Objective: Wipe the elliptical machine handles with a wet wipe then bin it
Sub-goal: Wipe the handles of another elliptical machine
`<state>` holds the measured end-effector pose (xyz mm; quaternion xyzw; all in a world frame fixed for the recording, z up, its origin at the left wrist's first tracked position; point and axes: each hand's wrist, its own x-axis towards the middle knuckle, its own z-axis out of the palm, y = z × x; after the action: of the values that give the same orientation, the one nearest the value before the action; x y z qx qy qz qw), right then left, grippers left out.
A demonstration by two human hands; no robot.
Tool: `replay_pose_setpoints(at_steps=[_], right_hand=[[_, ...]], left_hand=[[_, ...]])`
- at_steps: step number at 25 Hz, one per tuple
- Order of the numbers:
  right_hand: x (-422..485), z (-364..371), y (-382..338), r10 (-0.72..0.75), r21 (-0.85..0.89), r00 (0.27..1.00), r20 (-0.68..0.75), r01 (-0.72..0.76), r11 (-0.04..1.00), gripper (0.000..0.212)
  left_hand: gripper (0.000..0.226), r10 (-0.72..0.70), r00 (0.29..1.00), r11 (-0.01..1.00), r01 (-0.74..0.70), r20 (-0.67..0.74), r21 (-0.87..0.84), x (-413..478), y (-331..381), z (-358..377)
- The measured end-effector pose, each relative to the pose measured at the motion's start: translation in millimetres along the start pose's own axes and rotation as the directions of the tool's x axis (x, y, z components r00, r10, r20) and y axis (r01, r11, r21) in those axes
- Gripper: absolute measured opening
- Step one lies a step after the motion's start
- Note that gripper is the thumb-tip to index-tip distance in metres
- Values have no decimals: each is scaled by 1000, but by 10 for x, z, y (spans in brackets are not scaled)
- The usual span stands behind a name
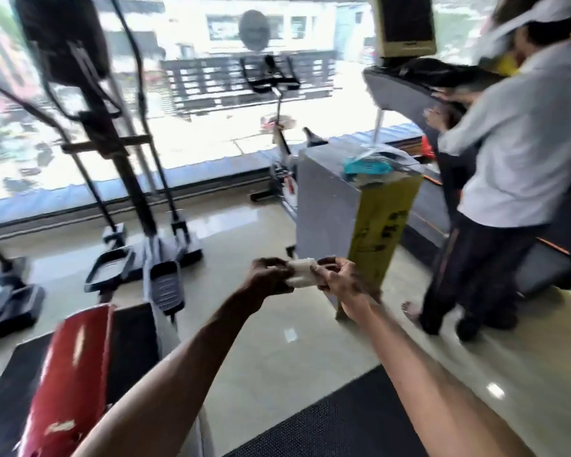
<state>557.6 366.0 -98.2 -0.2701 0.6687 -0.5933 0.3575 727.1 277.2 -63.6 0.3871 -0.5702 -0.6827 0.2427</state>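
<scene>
Everything is blurring here, and no text is coming out readable for you. Black characters (385,229) are showing on the yellow side (374,196) of the tall box (323,206), right of the middle, but you are not able to make them out. Small white lettering (60,427) is sitting low on the red cover (70,357) at the near left, too smeared to read. The teal pack (365,167) on the box is carrying unreadable print.

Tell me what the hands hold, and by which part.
A white wet wipe, left hand gripping its left end, right hand its right end.
</scene>
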Motion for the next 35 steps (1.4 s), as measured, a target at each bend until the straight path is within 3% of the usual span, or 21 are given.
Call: replay_pose_setpoints(at_steps=[4,7,9,10,12,15,20,23,26,29,32,35], right_hand=[[775,442,-316,-212,-173,953,215,251,952,14],[1349,965,-501,-349,-219,800,488,500,838,22],[1830,1412,-544,-452,-214,700,553,644,735,23],[2059,1623,-590,-476,-210,686,550,666,716,18],[2559,2079,-738,-481,-192,689,542,659,727,12],[3394,2811,-1049,-451,-161,687,570,632,759,13],[4424,3774,-1540,-448,-95,692,566,595,798,15],[5000,4296,-1716,-533,-122,697,479,655,746,18],[5678,4843,-1837,-611,-63,589,530,745,664,27],[6320,5370,-2035,-607,12,495,622,768,640,32],[7048,5921,-2331,-626,65,490,607,754,654,17],[7738,6598,-2654,-669,84,512,538,758,647,11]], left_hand=[[28,22,979,990,-49,-202,-129,425,329,-385],[24,-23,940,973,-57,-341,-222,915,485,-869],[26,-46,926,966,-54,-374,-252,1284,544,-1271],[21,-51,932,967,-45,-360,-252,1457,594,-1452],[11,-48,928,976,-35,-369,-215,1827,742,-1824],[38,-30,896,989,-38,-442,-143,2414,1186,-2384],[27,171,842,982,-187,-512,19,3269,1683,-3183],[4,174,766,981,-188,-619,44,3923,1904,-3683],[22,180,678,980,-182,-713,74,4655,2165,-4152],[25,185,677,980,-177,-713,86,5348,2477,-4588],[20,195,662,980,-163,-724,115,6028,2861,-5060],[6,268,526,961,-207,-807,184,6581,3283,-5546]])
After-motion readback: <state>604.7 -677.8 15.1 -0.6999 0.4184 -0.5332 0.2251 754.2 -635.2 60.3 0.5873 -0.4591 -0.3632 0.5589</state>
